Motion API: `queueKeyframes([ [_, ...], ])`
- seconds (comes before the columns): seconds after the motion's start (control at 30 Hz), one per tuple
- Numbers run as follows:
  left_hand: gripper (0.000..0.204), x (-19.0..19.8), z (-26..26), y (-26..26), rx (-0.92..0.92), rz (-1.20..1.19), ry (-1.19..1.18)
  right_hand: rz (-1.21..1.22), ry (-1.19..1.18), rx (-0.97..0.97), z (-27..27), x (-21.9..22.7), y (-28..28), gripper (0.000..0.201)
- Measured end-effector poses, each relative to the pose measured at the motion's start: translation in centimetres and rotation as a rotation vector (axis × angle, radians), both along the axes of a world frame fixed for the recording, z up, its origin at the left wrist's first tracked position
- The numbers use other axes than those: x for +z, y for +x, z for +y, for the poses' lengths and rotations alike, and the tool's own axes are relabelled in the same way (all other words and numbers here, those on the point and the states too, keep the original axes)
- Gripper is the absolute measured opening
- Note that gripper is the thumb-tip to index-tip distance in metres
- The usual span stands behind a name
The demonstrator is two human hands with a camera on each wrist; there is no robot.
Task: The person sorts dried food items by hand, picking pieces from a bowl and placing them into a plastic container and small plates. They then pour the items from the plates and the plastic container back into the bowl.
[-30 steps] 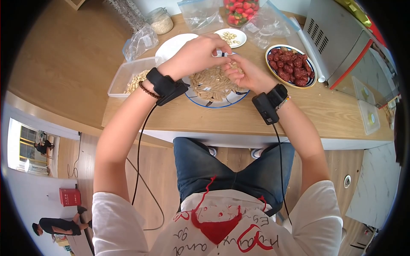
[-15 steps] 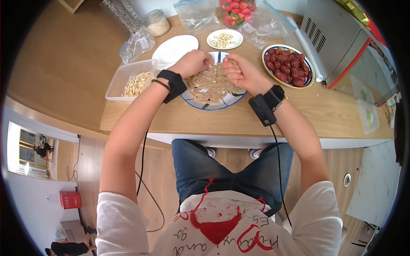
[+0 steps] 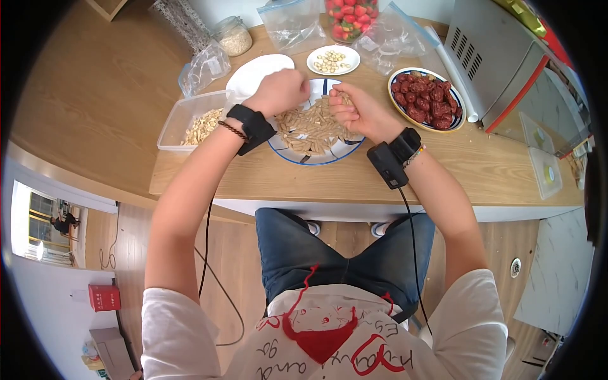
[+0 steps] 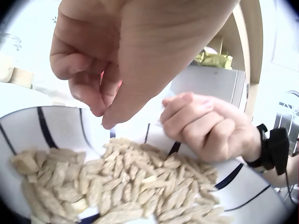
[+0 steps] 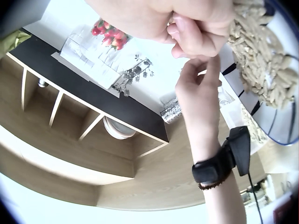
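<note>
Pieces (image 3: 310, 133), tan and elongated, heaped in the blue-rimmed plate (image 3: 316, 163), below and between the two hands. Left grip (image 3: 282, 92) is over the plate's far left part; left wrist view has its fingertips just above the heap, toward the far rim, apart from it. Fingers bent, thumb tip up against a fingertip, basically closed. Can't tell if there's a small piece in the pinch.

Right grip (image 3: 353, 111) is at the plate's far right part, beside the heap, fingers curled into a loose fist, thumb folded in. Inside of the fist hidden, so can't tell whether it has any pieces. Head view shows the hands apart, knuckles facing each other.

Around the plate on the wood surface (image 3: 418, 180): white plate (image 3: 253, 75) behind left grip, partly covered by it. Small dish (image 3: 312, 68) with pale yellow bits (image 3: 332, 61) past the far rim. Clear box (image 3: 170, 134) with pale chips (image 3: 201, 128) on the left, next to the left wrist. Bowl (image 3: 437, 128) of wrinkled dark red fruit (image 3: 429, 104) on the right. Far back: jar (image 3: 234, 37), strawberries (image 3: 351, 18), plastic bags (image 3: 291, 28). Both wrists wear black camera units (image 3: 387, 164).
</note>
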State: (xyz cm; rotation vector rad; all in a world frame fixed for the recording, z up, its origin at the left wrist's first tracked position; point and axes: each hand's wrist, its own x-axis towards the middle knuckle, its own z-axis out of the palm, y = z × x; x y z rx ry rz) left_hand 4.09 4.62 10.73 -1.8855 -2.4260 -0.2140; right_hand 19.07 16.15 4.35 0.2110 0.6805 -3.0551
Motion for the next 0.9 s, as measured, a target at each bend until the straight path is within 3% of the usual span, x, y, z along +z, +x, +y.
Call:
queueKeyframes([
  [0.07,0.011,1.2,-0.1,0.6,-0.082,-0.097,0.182,-0.030,-0.002,-0.007,-0.1,-0.1,0.0,0.011],
  [0.17,0.015,4.1,-0.8,3.9,-0.280,-0.225,0.133,-0.092,0.018,-0.054,-0.7,0.7,0.2,0.011],
  [0.3,0.014,2.0,-0.8,4.1,-0.365,-0.094,0.228,-0.030,0.043,-0.034,-0.8,0.8,0.2,0.011],
  [0.4,0.014,0.6,-0.6,2.3,-0.150,-0.104,0.253,-0.013,-0.005,-0.003,0.0,0.3,0.1,0.011],
  [0.5,0.014,-0.7,-1.0,0.1,-0.158,-0.099,-0.037,-0.042,0.039,-0.039,-0.1,0.5,0.1,0.013],
  [0.6,0.013,-1.8,-1.3,-0.3,-0.197,-0.156,-0.079,-0.052,0.109,-0.041,-0.3,0.7,0.2,0.013],
  [0.9,0.013,-1.8,-1.3,0.2,-0.040,-0.058,-0.127,-0.050,0.149,-0.034,-0.5,0.8,0.2,0.013],
])
